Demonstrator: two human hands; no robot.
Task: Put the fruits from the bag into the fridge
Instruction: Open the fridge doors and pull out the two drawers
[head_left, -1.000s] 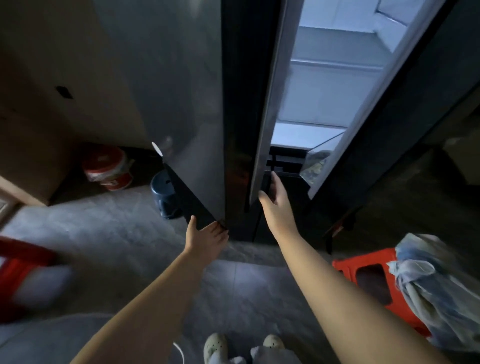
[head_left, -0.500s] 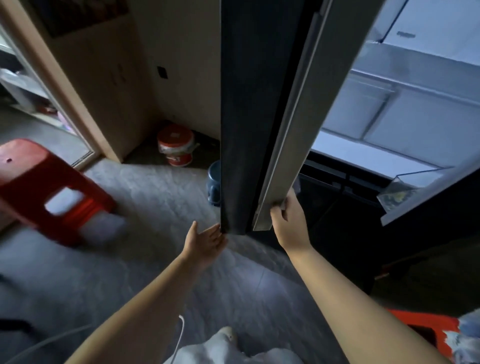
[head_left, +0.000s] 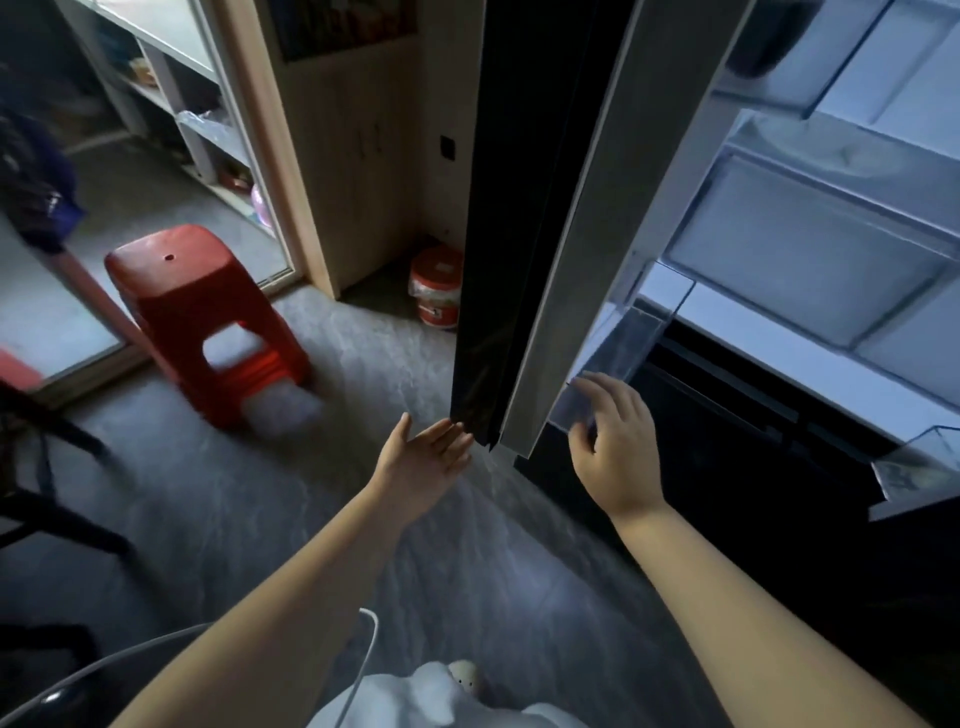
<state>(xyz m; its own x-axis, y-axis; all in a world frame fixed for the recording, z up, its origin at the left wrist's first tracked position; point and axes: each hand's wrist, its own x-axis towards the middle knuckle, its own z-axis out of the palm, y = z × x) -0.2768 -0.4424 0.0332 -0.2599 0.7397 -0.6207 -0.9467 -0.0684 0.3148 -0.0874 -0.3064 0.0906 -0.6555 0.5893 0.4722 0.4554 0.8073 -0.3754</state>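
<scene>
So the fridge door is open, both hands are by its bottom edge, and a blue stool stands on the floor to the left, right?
Not quite: the stool is red, not blue, as the head view shows. The rest holds: the fridge door is open, and the left hand and right hand are by its bottom edge.

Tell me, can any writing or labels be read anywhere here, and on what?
No text here is legible.
Label on the red-and-white bucket: too blurred.
The dark picture on the wooden cabinet: too dark.
The sticker on the clear door bin: blurred marks only.
</scene>
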